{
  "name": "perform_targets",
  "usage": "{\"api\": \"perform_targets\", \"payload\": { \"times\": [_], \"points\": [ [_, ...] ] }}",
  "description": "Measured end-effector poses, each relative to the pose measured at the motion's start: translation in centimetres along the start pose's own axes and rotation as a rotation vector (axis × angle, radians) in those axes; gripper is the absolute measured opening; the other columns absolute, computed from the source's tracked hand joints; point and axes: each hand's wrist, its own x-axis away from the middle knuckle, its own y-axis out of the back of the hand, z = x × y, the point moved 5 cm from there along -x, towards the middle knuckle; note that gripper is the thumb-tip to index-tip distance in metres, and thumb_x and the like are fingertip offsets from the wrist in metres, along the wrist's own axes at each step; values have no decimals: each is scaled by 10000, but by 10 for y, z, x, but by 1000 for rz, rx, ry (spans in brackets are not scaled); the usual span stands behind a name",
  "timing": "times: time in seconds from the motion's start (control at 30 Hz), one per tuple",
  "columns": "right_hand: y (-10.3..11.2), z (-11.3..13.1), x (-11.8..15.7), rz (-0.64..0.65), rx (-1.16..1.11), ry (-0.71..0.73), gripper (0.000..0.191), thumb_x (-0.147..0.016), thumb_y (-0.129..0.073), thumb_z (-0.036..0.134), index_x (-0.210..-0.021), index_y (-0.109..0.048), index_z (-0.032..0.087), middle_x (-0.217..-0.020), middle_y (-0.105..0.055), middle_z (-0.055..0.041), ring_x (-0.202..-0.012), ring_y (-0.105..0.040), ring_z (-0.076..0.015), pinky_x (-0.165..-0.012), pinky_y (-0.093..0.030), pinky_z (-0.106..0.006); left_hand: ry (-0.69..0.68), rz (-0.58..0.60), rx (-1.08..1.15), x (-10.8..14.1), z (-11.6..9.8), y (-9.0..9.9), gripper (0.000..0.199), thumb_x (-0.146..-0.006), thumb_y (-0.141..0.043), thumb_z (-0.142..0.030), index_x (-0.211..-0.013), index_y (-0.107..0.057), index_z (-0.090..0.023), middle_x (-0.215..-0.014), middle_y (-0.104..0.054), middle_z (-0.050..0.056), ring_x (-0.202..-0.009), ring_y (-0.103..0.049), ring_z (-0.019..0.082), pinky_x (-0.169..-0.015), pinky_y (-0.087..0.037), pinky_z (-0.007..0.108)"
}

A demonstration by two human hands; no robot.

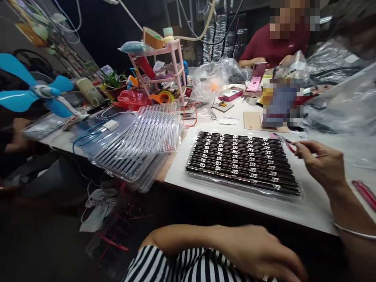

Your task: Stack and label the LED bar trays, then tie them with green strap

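My right hand (323, 162) is pinched around a thin tool with a red part (290, 147), just off the right edge of a clear plastic tray (216, 181). The tool's kind is too small to make out. Rows of long dark strips (235, 156) with small silvery metal pieces fill this tray on the white table. My left hand (261, 250) lies low over my lap in front of the table. Its fingers are loosely stretched, slightly blurred and partly cut off by the frame, with nothing visible in them.
Stacked clear ribbed trays (158, 129) overhang the table edge on the left. Behind them are a pink rack (174, 74), a red bag (132, 100) and a blue fan (44, 91). A co-worker in a maroon shirt (264, 43) sits opposite, near a pink phone (255, 81). Plastic wrapping (349, 117) lies at right.
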Motion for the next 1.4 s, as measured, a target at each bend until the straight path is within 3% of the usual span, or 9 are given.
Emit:
{"api": "perform_targets", "payload": {
  "times": [0.17,0.33,0.43,0.67,0.8,0.9,1.0,1.23,1.4],
  "points": [
    [-2,2,-2,28,-98,-62,200,-817,-597,302,-845,-683,124,-644,-608,-38,-587,-550,-117,-597,-430,-225,263,-396,97,79,44,39,190,-914,-509,-259,-923,-656,-140,-833,-706,64,-752,-656,144,-691,-490,218],
    [-7,-1,-1,61,-137,-75,137,-843,-609,233,-840,-678,115,-641,-599,-33,-570,-541,-104,-575,-429,-216,168,-934,-333,124,2,65,159,-917,-476,-164,-910,-634,-142,-777,-637,50,-734,-582,129,-692,-474,243],
    [-10,-4,-1,70,-152,-76,139,-855,-610,239,-846,-677,117,-649,-599,-28,-572,-539,-99,-567,-424,-213,94,-1104,-723,127,-14,79,152,-883,-516,-92,-985,-610,-155,-889,-616,69,-857,-550,162,-782,-470,302],
    [-6,0,-1,72,-124,-12,145,-870,-598,227,-857,-684,111,-625,-593,-21,-551,-534,-105,-537,-404,-224,190,-998,-1125,100,12,116,153,-886,-481,-68,-897,-609,-153,-871,-600,63,-820,-506,178,-745,-423,327],
    [4,51,22,110,-122,212,127,-889,-593,242,-906,-667,141,-820,-643,-54,-724,-575,-142,-667,-430,-260,251,-860,-1138,89,18,123,141,-900,-483,-106,-843,-601,-157,-828,-583,43,-790,-480,171,-735,-380,327],
    [-12,104,59,348,-76,532,169,-958,-487,211,-897,-631,148,-856,-608,-58,-783,-539,-164,-719,-391,-307,257,-812,-1135,87,18,123,159,-914,-465,-122,-811,-581,-158,-805,-571,38,-782,-464,170,-727,-357,326],
    [-36,127,88,466,90,672,226,-980,-414,177,-884,-614,132,-831,-571,-63,-765,-498,-177,-716,-335,-333,251,-784,-1182,86,18,121,187,-909,-442,-100,-773,-558,-156,-793,-563,45,-780,-451,179,-719,-345,332],
    [-57,126,98,491,278,638,164,-929,-444,105,-848,-584,130,-847,-549,-69,-780,-461,-200,-713,-308,-331,167,-889,-1099,94,14,118,148,-919,-465,-132,-836,-586,-157,-810,-590,41,-771,-488,168,-718,-357,327],
    [-56,123,98,503,276,565,141,-890,-463,74,-811,-555,145,-848,-534,-64,-781,-445,-198,-709,-304,-315,174,-1070,-1008,134,5,131,100,-919,-503,-153,-925,-601,-169,-861,-621,36,-820,-529,159,-777,-386,324]
  ]
}}
